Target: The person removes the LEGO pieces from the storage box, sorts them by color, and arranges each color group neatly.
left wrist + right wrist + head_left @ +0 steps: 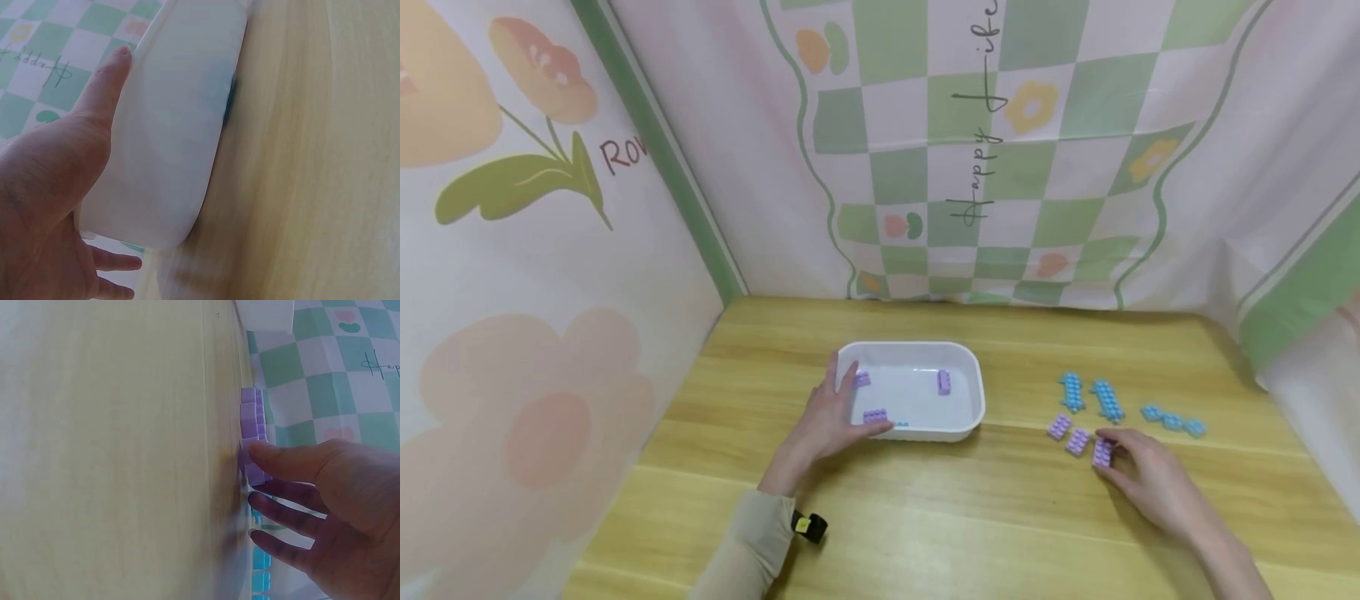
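Note:
My left hand (831, 421) spans the near left corner of a white tray (973, 408), its thumb along the front rim and its other fingers spread at the left end. In the left wrist view the thumb lies straight against the tray wall (169, 137). Inside sit purple building bricks (943, 382) and a bit of blue by the front wall. Off to the right, my right hand (1153, 479) pinches a purple studded brick (1102, 453) between thumb and index finger. It is the nearest of three purple bricks in a slanting row, beside another purple brick (1078, 442).
Behind the purple row lie two long blue brick pieces (1107, 401). A row of small blue bricks (1172, 422) lies farther right. The wooden table (970, 517) meets a checkered cloth (955, 167) at the back. A black band (810, 527) shows at the left wrist.

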`<state>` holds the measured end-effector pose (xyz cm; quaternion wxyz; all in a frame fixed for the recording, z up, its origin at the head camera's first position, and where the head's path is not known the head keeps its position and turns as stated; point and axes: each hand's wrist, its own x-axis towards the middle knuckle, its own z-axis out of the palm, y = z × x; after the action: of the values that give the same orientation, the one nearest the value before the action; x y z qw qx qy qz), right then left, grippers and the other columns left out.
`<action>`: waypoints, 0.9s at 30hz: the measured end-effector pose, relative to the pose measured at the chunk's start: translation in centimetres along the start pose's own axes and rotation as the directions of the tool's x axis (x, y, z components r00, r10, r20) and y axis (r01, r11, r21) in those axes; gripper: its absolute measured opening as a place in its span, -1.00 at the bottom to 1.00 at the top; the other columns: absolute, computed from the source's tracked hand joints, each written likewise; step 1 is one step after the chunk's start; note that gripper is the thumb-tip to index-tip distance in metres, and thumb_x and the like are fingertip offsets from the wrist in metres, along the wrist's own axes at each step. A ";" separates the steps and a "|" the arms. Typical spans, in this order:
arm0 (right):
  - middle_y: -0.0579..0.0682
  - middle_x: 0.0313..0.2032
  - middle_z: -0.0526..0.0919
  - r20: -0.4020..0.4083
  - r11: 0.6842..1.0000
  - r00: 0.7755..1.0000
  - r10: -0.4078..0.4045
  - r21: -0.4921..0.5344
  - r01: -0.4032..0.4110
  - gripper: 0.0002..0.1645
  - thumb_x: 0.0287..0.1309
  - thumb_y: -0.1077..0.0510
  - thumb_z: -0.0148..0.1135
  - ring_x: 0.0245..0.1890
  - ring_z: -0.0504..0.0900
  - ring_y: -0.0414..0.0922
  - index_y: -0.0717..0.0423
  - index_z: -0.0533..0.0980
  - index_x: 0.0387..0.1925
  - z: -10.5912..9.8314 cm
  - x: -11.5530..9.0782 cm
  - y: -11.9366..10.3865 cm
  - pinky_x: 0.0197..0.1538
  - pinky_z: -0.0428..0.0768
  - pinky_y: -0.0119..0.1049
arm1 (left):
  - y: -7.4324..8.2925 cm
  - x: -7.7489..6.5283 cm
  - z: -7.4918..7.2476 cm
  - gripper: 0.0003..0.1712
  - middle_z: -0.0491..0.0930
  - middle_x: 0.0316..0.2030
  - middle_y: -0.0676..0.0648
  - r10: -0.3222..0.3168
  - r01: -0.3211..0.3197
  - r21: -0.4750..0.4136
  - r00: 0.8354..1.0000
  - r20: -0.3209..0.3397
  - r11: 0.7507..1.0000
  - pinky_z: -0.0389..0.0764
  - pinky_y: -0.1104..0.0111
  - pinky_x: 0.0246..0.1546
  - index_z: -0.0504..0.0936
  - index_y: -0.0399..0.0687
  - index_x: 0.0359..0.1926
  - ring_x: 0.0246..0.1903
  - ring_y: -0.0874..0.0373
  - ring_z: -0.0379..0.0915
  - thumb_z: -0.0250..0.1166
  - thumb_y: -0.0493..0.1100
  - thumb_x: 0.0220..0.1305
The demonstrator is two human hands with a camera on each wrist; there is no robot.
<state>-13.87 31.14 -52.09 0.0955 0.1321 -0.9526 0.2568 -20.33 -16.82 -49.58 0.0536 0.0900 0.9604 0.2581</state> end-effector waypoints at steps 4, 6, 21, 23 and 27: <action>0.51 0.03 0.73 -0.009 1.000 1.000 -0.005 0.005 0.005 -0.37 0.06 0.32 0.63 0.03 0.71 0.49 0.48 0.61 0.16 0.3 0.0 0.3 0.09 0.60 0.51 | 0.0 0.0 0.0 0.49 -0.47 0.80 -0.25 -0.009 0.009 -0.002 1.000 0.001 1.000 0.19 -0.39 0.66 -0.12 0.08 0.82 0.66 -0.57 0.01 0.45 0.61 0.18; 0.50 0.02 0.74 -0.020 1.000 1.000 -0.014 0.004 0.014 -0.36 0.04 0.32 0.64 0.02 0.72 0.48 0.47 0.62 0.16 0.4 0.0 0.5 0.08 0.60 0.51 | 0.0 0.0 0.0 0.49 -0.47 0.81 -0.25 -0.012 0.012 -0.004 1.000 0.001 1.000 0.20 -0.40 0.65 -0.12 0.09 0.82 0.67 -0.56 0.01 0.45 0.61 0.18; 0.45 0.01 0.77 -0.050 0.998 0.997 -0.064 -0.023 0.063 -0.38 -0.04 0.36 0.66 0.01 0.74 0.44 0.42 0.66 0.11 0.6 0.2 0.5 0.08 0.59 0.46 | 0.0 0.1 0.0 0.49 -0.50 0.81 -0.22 -0.021 0.021 0.008 1.000 0.012 1.000 0.29 -0.41 0.60 -0.13 0.11 0.82 0.64 -0.58 0.06 0.44 0.62 0.19; 0.44 0.00 0.78 -0.054 0.997 0.996 -0.073 -0.029 0.071 -0.38 -0.05 0.36 0.67 0.01 0.75 0.42 0.42 0.67 0.10 0.7 0.1 0.4 0.07 0.59 0.45 | 0.0 0.0 0.0 0.48 -0.51 0.81 -0.21 -0.022 0.022 0.006 1.000 0.013 1.000 0.32 -0.40 0.60 -0.13 0.11 0.82 0.64 -0.57 0.08 0.43 0.62 0.19; 0.43 -0.01 0.78 -0.056 0.997 0.996 -0.075 -0.031 0.073 -0.39 -0.05 0.36 0.67 0.00 0.75 0.42 0.41 0.67 0.09 0.7 0.1 0.4 0.06 0.60 0.45 | 0.1 0.0 0.0 0.48 -0.51 0.81 -0.22 -0.020 0.020 0.010 1.000 0.011 1.000 0.33 -0.37 0.60 -0.12 0.11 0.82 0.64 -0.55 0.09 0.43 0.62 0.20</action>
<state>-14.20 31.06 -52.82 0.1341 0.1585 -0.9476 0.2428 -20.35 -16.74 -49.58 0.0610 0.0821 0.9623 0.2520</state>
